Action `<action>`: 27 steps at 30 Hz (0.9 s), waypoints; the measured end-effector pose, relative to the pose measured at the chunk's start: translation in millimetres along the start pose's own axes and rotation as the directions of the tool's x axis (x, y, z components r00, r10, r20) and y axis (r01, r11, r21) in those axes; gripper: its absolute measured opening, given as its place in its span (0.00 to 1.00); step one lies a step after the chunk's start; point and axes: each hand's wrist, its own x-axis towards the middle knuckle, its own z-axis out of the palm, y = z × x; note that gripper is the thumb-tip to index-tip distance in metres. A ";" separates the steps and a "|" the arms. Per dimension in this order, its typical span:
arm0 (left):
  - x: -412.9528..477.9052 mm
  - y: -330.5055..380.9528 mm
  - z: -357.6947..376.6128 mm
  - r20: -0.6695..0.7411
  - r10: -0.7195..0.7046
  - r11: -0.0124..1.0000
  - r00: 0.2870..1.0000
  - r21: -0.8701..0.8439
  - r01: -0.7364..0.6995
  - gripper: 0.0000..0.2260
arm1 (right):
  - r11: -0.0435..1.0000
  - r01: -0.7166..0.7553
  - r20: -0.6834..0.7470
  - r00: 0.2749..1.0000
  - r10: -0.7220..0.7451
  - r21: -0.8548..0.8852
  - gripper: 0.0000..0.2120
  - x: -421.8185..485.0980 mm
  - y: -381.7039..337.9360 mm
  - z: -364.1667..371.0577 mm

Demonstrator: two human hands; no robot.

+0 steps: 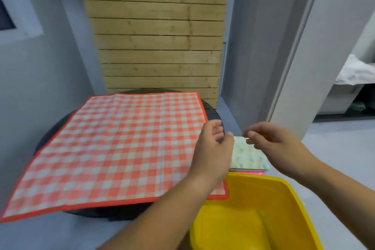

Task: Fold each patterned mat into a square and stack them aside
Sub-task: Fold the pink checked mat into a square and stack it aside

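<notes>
A red-and-white checked mat (113, 148) with a red border lies spread flat over a round dark table (213, 111), its near-left corner hanging past the table's edge. My left hand (213, 148) hovers over the mat's right edge, fingers curled and apart, holding nothing. My right hand (269, 140) is just right of it, above a folded pale mat with a green and yellow print (247, 156). That folded mat rests on a small stack; a pink edge (251, 173) shows beneath it. The right hand's fingers are loosely bent and empty.
A yellow plastic tub (257, 215) stands at the near right, below the stack. A wooden slat panel (158, 32) rises behind the table. Grey walls flank it, and a doorway at the right opens to another room with white cloth (357, 73).
</notes>
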 end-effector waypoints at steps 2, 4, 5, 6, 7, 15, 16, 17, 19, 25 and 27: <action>-3.2 -0.2 -46.3 0.006 0.013 0.992 1.000 0.127 -0.014 0.12 | 0.998 0.050 0.086 0.995 -0.048 -0.023 0.07 -2.3 -28.0 18.5; -10.6 -6.5 -95.4 0.037 0.028 0.955 0.999 0.295 -0.037 0.11 | 0.993 0.098 0.181 0.980 -0.086 -0.060 0.06 -4.5 -51.6 40.9; -15.5 -11.6 -120.3 0.063 0.033 0.920 0.997 0.389 -0.055 0.10 | 0.988 0.129 0.227 0.968 -0.107 -0.087 0.07 -5.2 -60.6 53.7; -21.2 -16.8 -144.9 0.092 0.038 0.867 0.995 0.492 -0.078 0.08 | 0.980 0.163 0.276 0.953 -0.126 -0.114 0.09 -5.9 -68.4 67.3; -26.7 -22.6 -169.1 0.122 0.035 0.794 0.992 0.599 -0.102 0.08 | 0.970 0.200 0.322 0.935 -0.147 -0.137 0.10 -6.5 -75.1 80.9; -67.4 -63.5 -270.7 0.318 -0.092 0.474 0.944 0.847 -0.239 0.24 | 0.923 0.372 0.498 0.821 -0.280 -0.095 0.15 -15.4 -92.5 169.5; -70.3 -68.6 -272.8 0.313 -0.097 0.486 0.945 0.843 -0.230 0.24 | 0.919 0.381 0.510 0.813 -0.282 -0.098 0.15 -17.4 -90.3 175.1; -72.4 -73.2 -274.4 0.306 -0.090 0.504 0.948 0.835 -0.222 0.24 | 0.915 0.390 0.520 0.805 -0.285 -0.102 0.16 -19.3 -88.4 179.3; -75.8 -77.7 -275.5 0.290 -0.076 0.554 0.954 0.808 -0.201 0.23 | 0.912 0.394 0.530 0.801 -0.278 -0.117 0.17 -21.2 -85.3 183.9; -75.5 -83.3 -276.0 0.259 -0.082 0.629 0.962 0.763 -0.152 0.22 | 0.921 0.363 0.533 0.812 -0.238 -0.141 0.16 -24.9 -87.0 185.0; -74.9 -86.6 -276.4 0.252 -0.087 0.657 0.964 0.741 -0.134 0.22 | 0.924 0.353 0.530 0.816 -0.228 -0.146 0.15 -27.3 -87.3 185.5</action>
